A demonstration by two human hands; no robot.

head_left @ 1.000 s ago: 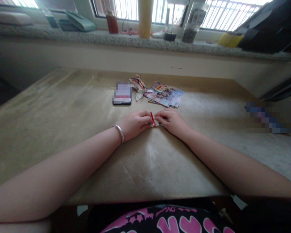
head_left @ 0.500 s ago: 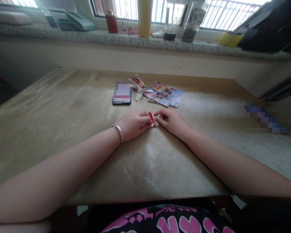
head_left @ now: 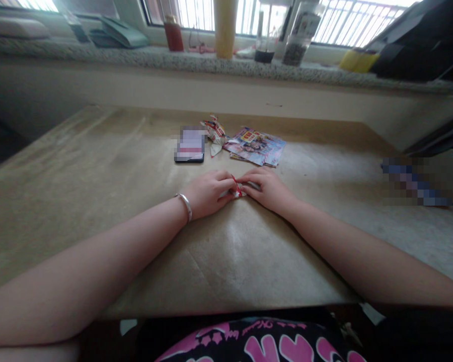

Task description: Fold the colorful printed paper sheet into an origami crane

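A small red-and-white piece of folded paper (head_left: 239, 193) lies low over the table between my two hands. My left hand (head_left: 211, 193), with a silver bangle at its wrist, is closed on the paper's left side. From the right, my right hand (head_left: 266, 188) pinches the paper's edge with thumb and fingers. Much of the paper is hidden by the fingers. Just beyond the hands lie printed picture sheets (head_left: 262, 148) and a crumpled, printed piece of paper (head_left: 216, 133).
A phone (head_left: 190, 148) with a blurred screen lies left of the crumpled paper. A blurred blue item (head_left: 417, 186) is on the table (head_left: 98, 201) at the right. Bottles, jars and a yellow cylinder (head_left: 224, 30) stand along the stone windowsill (head_left: 196, 59) behind.
My right hand's fingers have come left and closed onto the paper. The red strip that stood up is now pressed lower, partly covered. My left hand has barely moved.
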